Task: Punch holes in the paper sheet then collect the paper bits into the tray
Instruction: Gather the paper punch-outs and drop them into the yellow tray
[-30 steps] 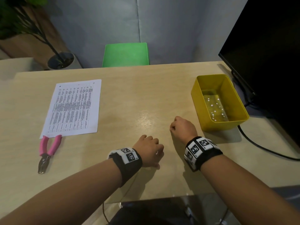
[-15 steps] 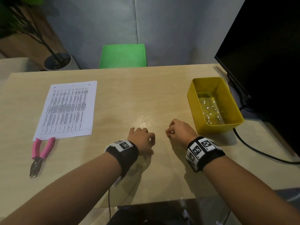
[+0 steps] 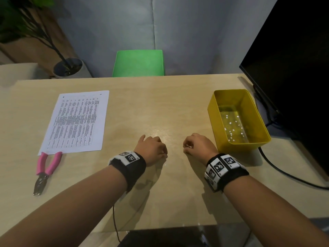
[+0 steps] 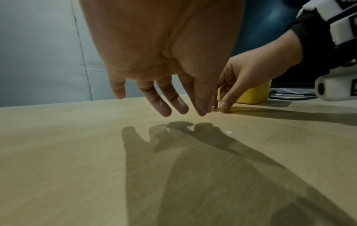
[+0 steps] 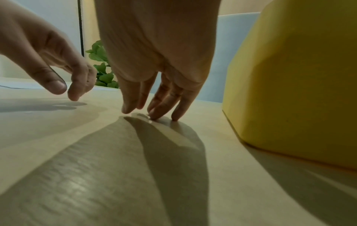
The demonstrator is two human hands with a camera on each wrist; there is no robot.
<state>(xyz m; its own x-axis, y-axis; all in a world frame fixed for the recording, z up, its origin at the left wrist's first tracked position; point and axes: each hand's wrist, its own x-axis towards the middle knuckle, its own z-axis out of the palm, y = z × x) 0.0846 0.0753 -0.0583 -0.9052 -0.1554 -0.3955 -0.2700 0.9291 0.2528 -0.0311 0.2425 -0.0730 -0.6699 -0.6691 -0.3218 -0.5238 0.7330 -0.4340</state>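
A printed paper sheet point(image 3: 74, 122) lies flat at the table's left, with the pink-handled hole punch point(image 3: 45, 170) just in front of it. At the right stands the yellow tray point(image 3: 238, 120), with several white paper bits point(image 3: 231, 127) on its floor. My left hand point(image 3: 163, 152) hovers just above the table's middle, fingers point(image 4: 166, 107) hanging down and holding nothing that I can see. One white paper bit point(image 4: 228, 132) lies on the wood near it. My right hand point(image 3: 187, 148) is beside the tray, its fingertips point(image 5: 154, 116) touching the tabletop by a tiny pale speck.
A black monitor point(image 3: 293, 68) stands at the right edge behind the tray, and its cable point(image 3: 284, 175) runs across the table's right corner. Beyond the far edge are a green chair point(image 3: 138, 63) and a potted plant point(image 3: 67, 68).
My left hand has drawn a little away from the right one, forward and to the left. The right hand stays by the tray, fingertips down on the table. The head view has shifted slightly.
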